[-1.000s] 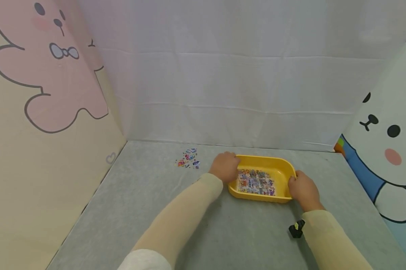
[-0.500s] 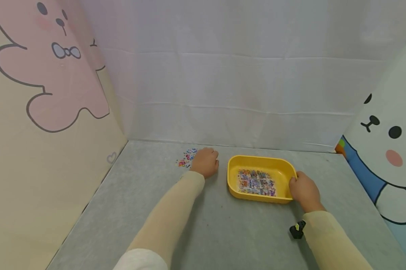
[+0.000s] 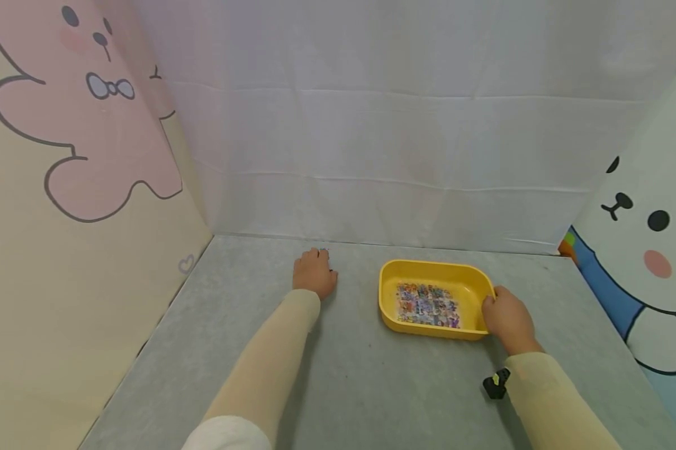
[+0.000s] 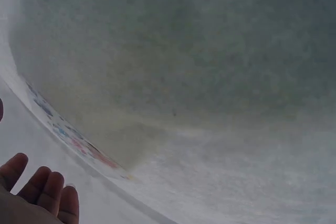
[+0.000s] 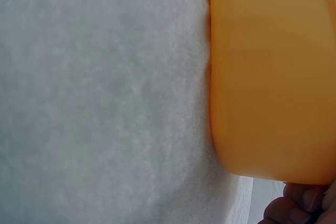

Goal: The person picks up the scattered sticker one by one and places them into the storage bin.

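Observation:
My left hand [image 3: 314,274] is above a small clear sheet of colourful stickers, which it almost wholly covers in the head view. In the left wrist view that sticker sheet [image 4: 73,137] lies on the grey surface, with the fingers [image 4: 50,187] slightly bent near it and holding nothing. To the right, my right hand [image 3: 509,319] grips the right end of a yellow plastic tray [image 3: 428,269] at its rim. Inside the tray is a patch of small colourful stickers [image 3: 427,305]. The right wrist view shows the tray's outer wall [image 5: 278,77] with curled fingers at its lower end.
A grey cloth-like tabletop [image 3: 383,394] spreads beneath both hands. White fabric [image 3: 338,137] closes off the back, and printed panels with cartoon animals stand at left and right. A small black device [image 3: 495,383] is on the right sleeve.
My left hand has let go of the tray's left end and moved left over the sticker sheet. The right hand keeps its grip, and the tray stays in place.

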`<action>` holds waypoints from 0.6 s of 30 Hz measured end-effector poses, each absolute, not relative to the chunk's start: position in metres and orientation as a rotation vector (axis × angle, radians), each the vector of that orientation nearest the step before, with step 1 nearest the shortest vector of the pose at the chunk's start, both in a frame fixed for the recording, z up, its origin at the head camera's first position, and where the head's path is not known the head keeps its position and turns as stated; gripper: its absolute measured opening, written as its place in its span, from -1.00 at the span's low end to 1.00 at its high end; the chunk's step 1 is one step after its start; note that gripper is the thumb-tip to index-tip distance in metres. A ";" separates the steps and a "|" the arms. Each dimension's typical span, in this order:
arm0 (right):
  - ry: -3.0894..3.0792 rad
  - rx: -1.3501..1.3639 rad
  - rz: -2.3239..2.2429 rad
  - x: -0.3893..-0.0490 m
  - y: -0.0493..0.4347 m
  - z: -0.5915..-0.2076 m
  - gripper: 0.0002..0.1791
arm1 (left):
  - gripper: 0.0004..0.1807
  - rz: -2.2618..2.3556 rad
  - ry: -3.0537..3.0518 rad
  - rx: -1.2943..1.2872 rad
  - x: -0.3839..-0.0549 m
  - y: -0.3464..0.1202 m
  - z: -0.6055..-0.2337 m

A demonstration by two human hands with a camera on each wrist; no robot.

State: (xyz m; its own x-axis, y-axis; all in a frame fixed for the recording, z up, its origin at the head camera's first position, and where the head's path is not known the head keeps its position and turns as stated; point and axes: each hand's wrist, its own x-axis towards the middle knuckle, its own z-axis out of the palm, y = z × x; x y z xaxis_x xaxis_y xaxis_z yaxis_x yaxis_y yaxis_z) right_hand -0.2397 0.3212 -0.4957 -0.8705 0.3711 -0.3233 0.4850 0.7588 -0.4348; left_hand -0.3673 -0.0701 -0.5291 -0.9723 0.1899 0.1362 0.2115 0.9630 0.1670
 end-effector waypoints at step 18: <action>2.768 0.637 -0.755 -0.238 0.321 -0.493 -0.40 | 0.06 -0.503 -3.131 0.124 -0.373 -0.099 -0.554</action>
